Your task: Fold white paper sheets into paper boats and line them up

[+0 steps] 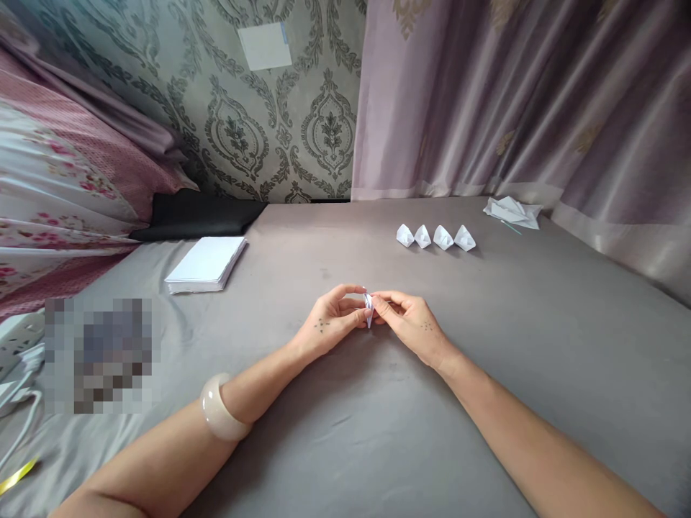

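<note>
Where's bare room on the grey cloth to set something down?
Bare cloth lies between the paper stack and the four folded papers, and right of the right hand. It's crowded where that and the left hand hold a paper piece.

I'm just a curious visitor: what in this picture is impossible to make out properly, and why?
In the head view:
Folded paper: full shape, partly covered by the left hand and right hand.
Pixelated patch: whatever lies behind it, blurred out.
White power strip: one end, cut off by the picture's left edge.
Wall sheet: any writing, too small and pale to read.
</note>
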A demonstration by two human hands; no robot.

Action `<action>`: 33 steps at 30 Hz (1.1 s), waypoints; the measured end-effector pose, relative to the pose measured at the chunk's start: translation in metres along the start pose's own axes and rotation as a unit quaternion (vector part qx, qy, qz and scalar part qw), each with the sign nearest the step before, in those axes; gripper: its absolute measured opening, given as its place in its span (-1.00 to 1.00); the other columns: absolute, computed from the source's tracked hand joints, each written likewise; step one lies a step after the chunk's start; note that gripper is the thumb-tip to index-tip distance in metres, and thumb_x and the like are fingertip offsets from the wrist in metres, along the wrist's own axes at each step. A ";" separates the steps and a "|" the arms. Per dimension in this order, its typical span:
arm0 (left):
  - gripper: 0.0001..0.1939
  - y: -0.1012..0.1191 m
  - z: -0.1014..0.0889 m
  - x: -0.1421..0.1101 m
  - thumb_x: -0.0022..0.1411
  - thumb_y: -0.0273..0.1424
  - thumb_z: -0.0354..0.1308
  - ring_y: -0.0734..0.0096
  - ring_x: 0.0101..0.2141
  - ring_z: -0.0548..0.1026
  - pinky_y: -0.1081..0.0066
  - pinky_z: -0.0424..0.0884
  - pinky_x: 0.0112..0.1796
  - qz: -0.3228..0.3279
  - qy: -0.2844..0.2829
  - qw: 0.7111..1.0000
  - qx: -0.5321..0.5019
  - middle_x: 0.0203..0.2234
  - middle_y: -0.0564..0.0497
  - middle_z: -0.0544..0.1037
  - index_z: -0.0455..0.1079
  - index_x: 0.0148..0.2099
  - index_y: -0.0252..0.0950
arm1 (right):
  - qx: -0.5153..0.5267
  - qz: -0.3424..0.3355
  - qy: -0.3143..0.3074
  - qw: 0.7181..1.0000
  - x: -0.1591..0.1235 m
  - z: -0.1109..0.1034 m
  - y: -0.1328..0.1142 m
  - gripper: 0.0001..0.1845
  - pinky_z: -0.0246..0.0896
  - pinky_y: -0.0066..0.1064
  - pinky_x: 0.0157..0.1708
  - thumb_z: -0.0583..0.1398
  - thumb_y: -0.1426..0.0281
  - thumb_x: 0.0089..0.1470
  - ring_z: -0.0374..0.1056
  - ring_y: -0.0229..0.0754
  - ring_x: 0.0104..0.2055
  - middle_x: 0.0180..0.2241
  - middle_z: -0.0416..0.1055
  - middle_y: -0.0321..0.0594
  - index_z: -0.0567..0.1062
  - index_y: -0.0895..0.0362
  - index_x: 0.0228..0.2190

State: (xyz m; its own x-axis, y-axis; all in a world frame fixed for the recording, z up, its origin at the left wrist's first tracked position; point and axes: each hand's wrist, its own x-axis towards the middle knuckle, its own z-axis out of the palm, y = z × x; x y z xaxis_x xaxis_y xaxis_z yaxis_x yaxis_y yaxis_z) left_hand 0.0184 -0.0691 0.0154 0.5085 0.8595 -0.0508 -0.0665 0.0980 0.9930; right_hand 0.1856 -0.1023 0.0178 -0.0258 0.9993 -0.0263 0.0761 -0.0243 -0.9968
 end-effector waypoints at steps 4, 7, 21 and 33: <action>-0.54 -0.002 -0.001 0.001 0.12 -0.27 0.29 0.35 -0.30 0.54 0.29 0.44 -0.20 0.001 0.004 1.000 0.010 -0.26 -0.10 0.57 0.29 0.01 -0.33 | 0.003 -0.008 0.001 1.000 0.001 0.000 -0.001 -0.62 0.42 -0.29 -0.22 0.20 0.13 0.09 0.48 -0.16 -0.32 -0.35 0.57 -0.15 0.56 0.18 -0.22; -0.60 -0.003 0.000 0.001 0.16 -0.31 0.23 0.37 -0.31 0.54 0.31 0.44 -0.21 0.004 0.013 1.000 0.025 -0.28 -0.08 0.57 0.29 0.01 -0.33 | -0.008 -0.003 0.015 1.000 0.002 0.001 0.002 -0.67 0.44 -0.29 -0.26 0.18 0.21 0.11 0.50 -0.16 -0.33 -0.33 0.57 -0.13 0.55 0.19 -0.22; -0.65 -0.006 0.001 0.000 0.18 -0.26 0.17 0.40 -0.35 0.50 0.44 0.42 -0.34 0.014 0.027 0.997 0.077 -0.33 -0.06 0.56 0.34 -0.03 -0.35 | -0.049 -0.025 0.004 0.998 0.004 0.003 0.012 -0.74 0.35 -0.35 -0.29 0.19 0.30 0.08 0.49 -0.15 -0.28 -0.32 0.57 -0.17 0.54 0.12 -0.20; -0.75 -0.010 -0.002 0.002 0.12 -0.24 0.24 0.49 -0.48 0.44 0.50 0.35 -0.45 0.001 0.070 0.991 0.113 -0.50 0.03 0.49 0.36 -0.35 -0.34 | -0.137 -0.001 -0.006 0.991 -0.001 0.000 0.003 -0.76 0.31 -0.37 -0.32 0.14 0.22 0.13 0.46 -0.18 -0.34 -0.38 0.55 -0.21 0.49 0.12 -0.36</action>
State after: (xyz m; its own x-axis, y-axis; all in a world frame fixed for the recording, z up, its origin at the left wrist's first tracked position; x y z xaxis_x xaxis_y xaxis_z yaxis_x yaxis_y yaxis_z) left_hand 0.0188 -0.0676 0.0048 0.3837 0.9223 -0.0469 0.1349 -0.0057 0.9908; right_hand 0.1857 -0.1037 0.0147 -0.0388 0.9989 -0.0269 0.3430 -0.0120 -0.9393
